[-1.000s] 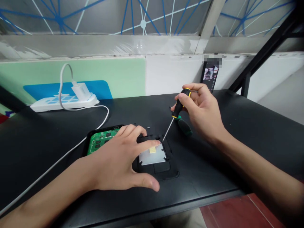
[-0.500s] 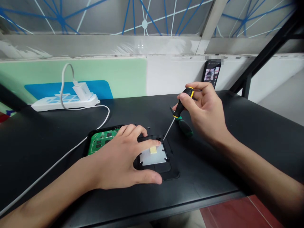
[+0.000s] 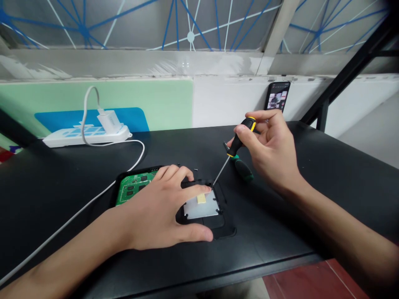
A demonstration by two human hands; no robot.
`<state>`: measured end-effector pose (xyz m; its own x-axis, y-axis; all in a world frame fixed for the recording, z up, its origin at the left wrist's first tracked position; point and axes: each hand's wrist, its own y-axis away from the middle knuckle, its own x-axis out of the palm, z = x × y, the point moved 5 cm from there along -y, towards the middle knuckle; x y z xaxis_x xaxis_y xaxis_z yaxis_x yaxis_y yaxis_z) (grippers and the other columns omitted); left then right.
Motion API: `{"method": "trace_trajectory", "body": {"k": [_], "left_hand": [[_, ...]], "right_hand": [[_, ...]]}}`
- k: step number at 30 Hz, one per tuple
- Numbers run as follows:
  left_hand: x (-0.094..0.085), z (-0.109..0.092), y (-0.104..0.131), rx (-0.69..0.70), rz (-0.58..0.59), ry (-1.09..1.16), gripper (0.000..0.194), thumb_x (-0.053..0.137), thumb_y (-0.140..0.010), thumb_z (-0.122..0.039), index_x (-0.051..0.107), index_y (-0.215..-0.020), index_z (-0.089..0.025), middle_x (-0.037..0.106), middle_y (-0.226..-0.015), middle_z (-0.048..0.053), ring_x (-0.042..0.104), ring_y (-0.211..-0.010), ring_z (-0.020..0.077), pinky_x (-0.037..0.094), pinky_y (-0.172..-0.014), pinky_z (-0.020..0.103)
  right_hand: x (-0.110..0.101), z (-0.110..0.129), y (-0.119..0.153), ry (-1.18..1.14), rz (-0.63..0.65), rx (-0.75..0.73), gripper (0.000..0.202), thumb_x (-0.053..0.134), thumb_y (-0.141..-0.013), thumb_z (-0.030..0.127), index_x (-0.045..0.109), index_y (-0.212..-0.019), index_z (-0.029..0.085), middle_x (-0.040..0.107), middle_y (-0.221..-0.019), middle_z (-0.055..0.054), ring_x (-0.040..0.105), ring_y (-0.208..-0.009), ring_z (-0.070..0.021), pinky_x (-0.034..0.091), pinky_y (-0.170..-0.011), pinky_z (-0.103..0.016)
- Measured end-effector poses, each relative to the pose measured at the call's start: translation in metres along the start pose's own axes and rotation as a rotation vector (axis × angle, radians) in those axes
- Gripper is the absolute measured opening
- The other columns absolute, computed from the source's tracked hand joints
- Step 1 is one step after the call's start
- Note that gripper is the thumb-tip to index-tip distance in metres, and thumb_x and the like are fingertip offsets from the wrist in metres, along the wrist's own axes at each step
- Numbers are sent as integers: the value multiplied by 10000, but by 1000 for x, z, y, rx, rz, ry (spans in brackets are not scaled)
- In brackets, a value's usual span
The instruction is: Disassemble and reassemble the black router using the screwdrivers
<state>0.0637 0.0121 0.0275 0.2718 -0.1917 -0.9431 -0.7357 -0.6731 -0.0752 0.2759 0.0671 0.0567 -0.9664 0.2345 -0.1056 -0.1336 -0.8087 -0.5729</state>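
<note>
My right hand grips a black and yellow screwdriver, its shaft slanting down to the upper right corner of a silver metal plate. That plate, with a yellow pad on it, lies in a black plastic cover. My left hand is spread over the cover's left side, its index fingertip near the screwdriver tip and its thumb over the lower part. Partly behind my left hand, a green circuit board sits in a black casing. Whether a screw is at the tip is too small to tell.
A green and black screwdriver lies behind the cover, near a small screw. At the back left are a white power strip with a charger and a cable. A phone leans against the wall.
The whole view has shifted slightly downward in the picture. Both hands and the screwdriver keep nearly the same place on the cover.
</note>
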Motion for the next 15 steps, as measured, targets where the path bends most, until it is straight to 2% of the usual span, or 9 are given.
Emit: {"method": "trace_trajectory", "body": {"k": [9,15], "left_hand": [[1,0,0,22,-21,-12,650,708,-844,-694,623,-1377,-332,540,-1251,102,485,-1161,357,399,-1020,547],[1,2,1,17,-8,-5,628,672,-876,-698,614,-1387,-338,532,-1270,106,482,-1180,363,392,-1032,548]], "right_hand": [[1,0,0,-20,6,8,319,783,-842,382,524,-1013,309,637,-899,7,716,-659,-171,681,-643,-364],[4,7,3,-53,52,-38,320,763,-856,435,537,-1048,317,631,-932,7,715,-705,-169,681,-679,-373]]}}
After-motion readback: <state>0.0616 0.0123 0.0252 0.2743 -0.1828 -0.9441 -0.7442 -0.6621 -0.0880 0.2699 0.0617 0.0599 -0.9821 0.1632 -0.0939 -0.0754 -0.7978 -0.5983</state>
